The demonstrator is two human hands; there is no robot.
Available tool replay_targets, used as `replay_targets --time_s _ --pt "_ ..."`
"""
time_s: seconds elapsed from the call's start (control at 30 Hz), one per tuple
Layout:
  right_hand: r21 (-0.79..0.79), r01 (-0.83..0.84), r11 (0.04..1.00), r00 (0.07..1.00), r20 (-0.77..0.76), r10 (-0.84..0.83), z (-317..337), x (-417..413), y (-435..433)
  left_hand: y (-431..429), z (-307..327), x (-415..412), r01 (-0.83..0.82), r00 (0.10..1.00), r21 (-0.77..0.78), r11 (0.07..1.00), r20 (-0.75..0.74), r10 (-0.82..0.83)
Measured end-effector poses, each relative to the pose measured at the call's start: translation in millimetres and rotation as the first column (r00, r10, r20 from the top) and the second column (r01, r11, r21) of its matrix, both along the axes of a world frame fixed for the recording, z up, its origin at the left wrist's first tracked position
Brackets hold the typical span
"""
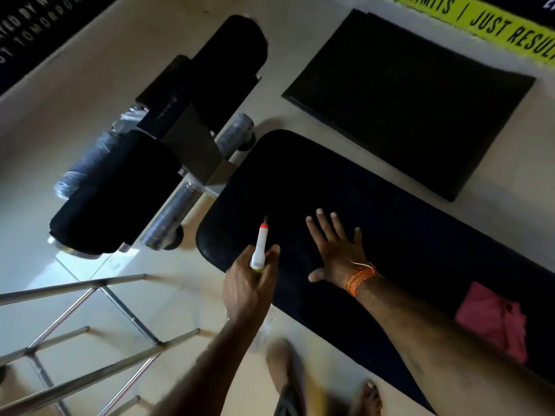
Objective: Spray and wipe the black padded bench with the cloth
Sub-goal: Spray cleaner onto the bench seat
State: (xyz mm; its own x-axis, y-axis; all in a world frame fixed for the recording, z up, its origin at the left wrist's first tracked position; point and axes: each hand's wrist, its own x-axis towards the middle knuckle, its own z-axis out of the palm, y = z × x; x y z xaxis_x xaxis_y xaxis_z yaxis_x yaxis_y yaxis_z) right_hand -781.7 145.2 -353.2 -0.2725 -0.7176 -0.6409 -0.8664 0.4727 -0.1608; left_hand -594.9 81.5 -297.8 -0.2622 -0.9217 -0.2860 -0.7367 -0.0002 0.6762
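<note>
The black padded bench (300, 181) runs from the centre toward the lower right. My left hand (246, 283) is closed around a spray bottle (259, 247) with a white head and orange tip, its nozzle pointing over the near end of the pad. My right hand (336, 247) lies flat and open on the pad, fingers spread, with orange thread bands on the wrist. A pink cloth (492, 319) lies on the bench at the right, behind my right forearm, touched by neither hand.
Black foam leg rollers (120, 190) and the grey frame post (195, 145) stand beyond the bench's end. A black floor mat (405, 94) lies behind the bench. A chrome rack (90, 349) stands at lower left. My feet (366, 397) are on the cream tiles.
</note>
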Motion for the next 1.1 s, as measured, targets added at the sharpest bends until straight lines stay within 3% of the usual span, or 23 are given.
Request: replay_targets --time_s 0.33,0.53,0.83,1.1 --pt "0.019 0.041 0.999 0.994 -0.097 -0.039 5 16 1 13 1 49 -0.174 0.983 0.100 0.980 -0.037 0.178" --pt "-0.090 0.070 0.993 0.994 -0.080 -0.078 7 21 40 41 4 50 0.043 0.998 0.097 0.994 0.037 -0.047" --pt "-0.057 0.213 0.975 0.972 -0.089 -0.217 16 -14 145 95 11 -20 0.261 0.965 0.081 0.962 0.016 -0.264" --pt "-0.027 0.272 0.962 0.957 -0.093 -0.273 14 -26 206 153 19 -67 0.356 0.933 0.125 0.926 0.014 -0.360"
